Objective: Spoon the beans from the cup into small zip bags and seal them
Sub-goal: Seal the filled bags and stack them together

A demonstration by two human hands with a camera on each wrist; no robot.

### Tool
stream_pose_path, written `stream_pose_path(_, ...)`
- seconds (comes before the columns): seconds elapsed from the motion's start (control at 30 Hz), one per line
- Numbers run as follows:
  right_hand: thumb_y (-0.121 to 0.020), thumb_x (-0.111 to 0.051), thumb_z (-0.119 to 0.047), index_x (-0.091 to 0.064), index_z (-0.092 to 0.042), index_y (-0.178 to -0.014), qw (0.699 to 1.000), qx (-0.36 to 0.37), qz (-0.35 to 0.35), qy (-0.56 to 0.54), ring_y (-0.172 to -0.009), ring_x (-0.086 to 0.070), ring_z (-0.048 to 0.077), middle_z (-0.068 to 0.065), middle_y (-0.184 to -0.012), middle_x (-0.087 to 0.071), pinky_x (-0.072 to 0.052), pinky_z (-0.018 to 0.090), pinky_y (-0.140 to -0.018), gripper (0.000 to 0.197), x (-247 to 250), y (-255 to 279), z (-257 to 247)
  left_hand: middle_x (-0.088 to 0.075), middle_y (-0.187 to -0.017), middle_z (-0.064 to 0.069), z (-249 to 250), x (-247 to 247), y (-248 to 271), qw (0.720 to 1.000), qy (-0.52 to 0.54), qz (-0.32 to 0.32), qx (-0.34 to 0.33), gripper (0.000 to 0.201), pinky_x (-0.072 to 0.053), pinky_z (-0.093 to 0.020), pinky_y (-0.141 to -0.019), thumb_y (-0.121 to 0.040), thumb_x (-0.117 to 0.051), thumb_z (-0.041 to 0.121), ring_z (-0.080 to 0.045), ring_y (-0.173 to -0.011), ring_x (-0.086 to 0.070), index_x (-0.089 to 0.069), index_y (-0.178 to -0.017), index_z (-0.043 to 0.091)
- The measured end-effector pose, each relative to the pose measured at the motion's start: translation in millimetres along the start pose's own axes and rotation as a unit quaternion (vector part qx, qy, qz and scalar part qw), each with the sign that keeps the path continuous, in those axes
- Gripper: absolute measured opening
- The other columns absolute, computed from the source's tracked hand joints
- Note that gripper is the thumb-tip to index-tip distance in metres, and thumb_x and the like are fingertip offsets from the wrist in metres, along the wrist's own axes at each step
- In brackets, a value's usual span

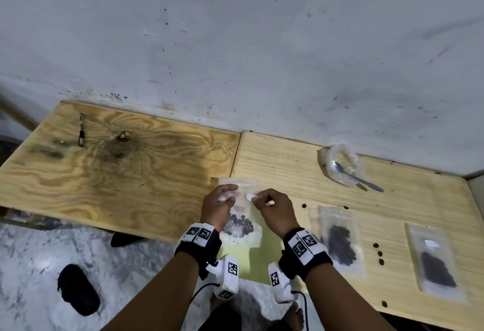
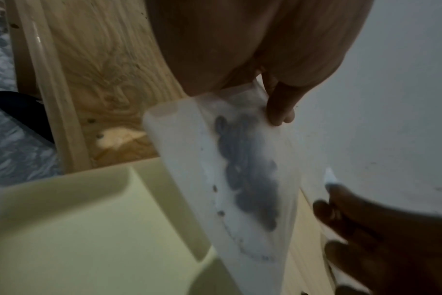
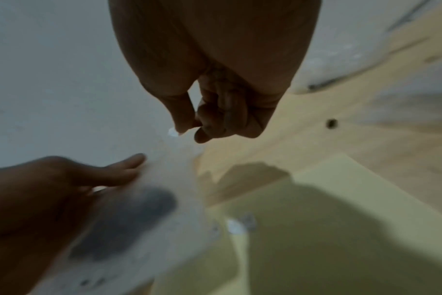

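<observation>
A clear zip bag (image 1: 239, 225) with dark beans in its lower half hangs over the table's front edge. My left hand (image 1: 230, 197) pinches its upper left part; the thumb (image 2: 278, 111) presses on the plastic of the bag (image 2: 240, 169). My right hand (image 1: 258, 197) pinches a small white label (image 1: 251, 196) beside the bag's top, between thumb and forefinger (image 3: 189, 127). Whether the label touches the bag I cannot tell. The clear cup (image 1: 340, 160) lies on its side at the back right, with the metal spoon (image 1: 358, 180) inside it.
Two filled bags (image 1: 337, 241) (image 1: 437, 260) lie flat on the right table, with loose beans (image 1: 377, 249) between them. A pale yellow plastic seat (image 1: 251, 260) stands under the hands. The wall runs behind the tables. A dark shoe (image 1: 78, 291) is on the floor.
</observation>
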State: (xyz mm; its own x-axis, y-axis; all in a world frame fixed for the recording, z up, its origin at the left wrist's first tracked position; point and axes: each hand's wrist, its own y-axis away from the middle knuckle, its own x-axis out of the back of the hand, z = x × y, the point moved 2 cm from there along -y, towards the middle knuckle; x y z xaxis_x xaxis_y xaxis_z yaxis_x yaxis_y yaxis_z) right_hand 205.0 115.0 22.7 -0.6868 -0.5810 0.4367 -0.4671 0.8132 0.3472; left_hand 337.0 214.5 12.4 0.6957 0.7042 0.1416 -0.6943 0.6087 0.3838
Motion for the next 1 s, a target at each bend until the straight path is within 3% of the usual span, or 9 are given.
stream_pose_path(0.07, -0.084, -0.073, -0.030, -0.068, -0.019, -0.077, 1.000, 0.019, -0.004, 0.022, -0.077, -0.065, 0.012, -0.008, -0.077, -0.069, -0.050, 0.027, -0.073, 0.014, -2.8, 2.4, -7.8, -0.067, -0.092, 0.010, 6.7, -8.1, 3.9, 1.000, 0.025, -0.015, 0.001, 0.032, -0.043, -0.016, -0.052, -0.084, -0.053, -0.010, 0.002, -0.058, -0.056, -0.070, -0.101, 0.012)
stream_pose_path(0.23, -0.085, -0.070, -0.037, -0.068, -0.022, -0.079, 0.995, 0.003, 0.040, 0.090, -0.074, -0.064, 0.010, -0.013, -0.072, -0.067, -0.049, 0.027, -0.067, 0.015, 1.1, 8.4, -16.1, -0.068, -0.099, 0.004, 17.7, -17.9, 11.3, 0.994, 0.101, -0.040, 0.026, 0.040, -0.043, -0.020, -0.080, -0.076, -0.046, -0.016, -0.002, -0.093, -0.059, -0.069, -0.103, 0.003)
stream_pose_path(0.3, -0.085, -0.069, -0.036, -0.067, -0.023, -0.079, 0.994, -0.003, 0.053, 0.100, -0.072, -0.063, 0.008, -0.015, -0.070, -0.065, -0.045, 0.026, -0.064, 0.014, 1.2, 11.0, -15.5, -0.068, -0.101, 0.000, 19.3, -20.0, 14.2, 0.991, 0.117, -0.050, 0.028, 0.040, -0.043, -0.019, -0.080, -0.076, -0.047, -0.016, -0.004, -0.094, -0.060, -0.069, -0.104, 0.002)
stream_pose_path(0.37, -0.083, -0.071, -0.036, -0.064, -0.026, -0.081, 0.992, 0.004, 0.081, 0.098, -0.076, -0.060, 0.009, -0.013, -0.082, -0.063, -0.045, 0.027, -0.067, 0.012, 0.6, 14.4, -14.5, -0.070, -0.100, 0.000, 18.4, -21.5, 16.0, 0.990, 0.122, -0.055, 0.034, 0.039, -0.043, -0.020, -0.079, -0.076, -0.050, -0.014, -0.008, -0.091, -0.060, -0.070, -0.103, 0.006)
stream_pose_path(0.47, -0.077, -0.078, -0.038, -0.055, -0.025, -0.094, 0.988, 0.005, 0.136, 0.070, -0.080, -0.054, 0.009, -0.010, -0.099, -0.052, -0.042, 0.029, -0.068, 0.031, 3.1, 18.9, -9.6, -0.071, -0.101, 0.001, 13.2, -22.3, 15.9, 0.991, 0.121, -0.049, 0.033, 0.034, -0.046, -0.022, -0.076, -0.077, -0.058, -0.009, -0.013, -0.087, -0.061, -0.072, -0.099, 0.014)
stream_pose_path(0.57, -0.075, -0.081, -0.032, -0.053, -0.019, -0.090, 0.992, -0.007, 0.126, -0.003, -0.074, -0.057, 0.011, -0.006, -0.093, -0.057, -0.042, 0.025, -0.064, 0.034, 6.7, 19.1, -5.7, -0.072, -0.103, 0.000, 10.6, -21.5, 16.8, 0.994, 0.101, -0.042, 0.022, 0.024, -0.048, -0.019, -0.064, -0.081, -0.067, 0.001, -0.010, -0.081, -0.062, -0.072, -0.098, 0.018)
stream_pose_path(0.7, -0.074, -0.083, -0.022, -0.052, -0.022, -0.075, 0.991, 0.012, 0.128, -0.040, -0.077, -0.060, 0.012, -0.004, -0.081, -0.062, -0.044, 0.026, -0.066, 0.031, 10.5, 17.3, 0.9, -0.066, -0.100, 0.003, 10.1, -22.4, 18.5, 0.998, 0.045, -0.032, 0.000, 0.020, -0.048, -0.010, -0.052, -0.083, -0.071, 0.005, 0.000, -0.075, -0.062, -0.071, -0.100, 0.014)
stream_pose_path(0.87, -0.072, -0.084, -0.019, -0.054, -0.024, -0.074, 0.993, 0.020, 0.109, -0.044, -0.074, -0.059, 0.011, -0.008, -0.078, -0.062, -0.045, 0.027, -0.068, 0.030, 12.7, 17.1, 5.4, -0.070, -0.105, -0.005, 8.9, -24.8, 18.2, 0.997, 0.057, -0.048, 0.011, 0.027, -0.051, -0.017, -0.060, -0.078, -0.071, -0.005, -0.021, -0.078, -0.070, -0.071, -0.095, 0.017)
stream_pose_path(1.0, -0.071, -0.084, -0.015, -0.057, -0.023, -0.075, 0.995, 0.027, 0.074, -0.055, -0.075, -0.059, 0.010, -0.010, -0.079, -0.063, -0.046, 0.026, -0.069, 0.028, 16.4, 17.6, 8.9, -0.072, -0.103, 0.001, 6.7, -24.7, 17.2, 0.997, 0.057, -0.057, 0.017, 0.041, -0.052, -0.026, -0.069, -0.069, -0.074, -0.011, -0.018, -0.087, -0.066, -0.073, -0.091, 0.024)
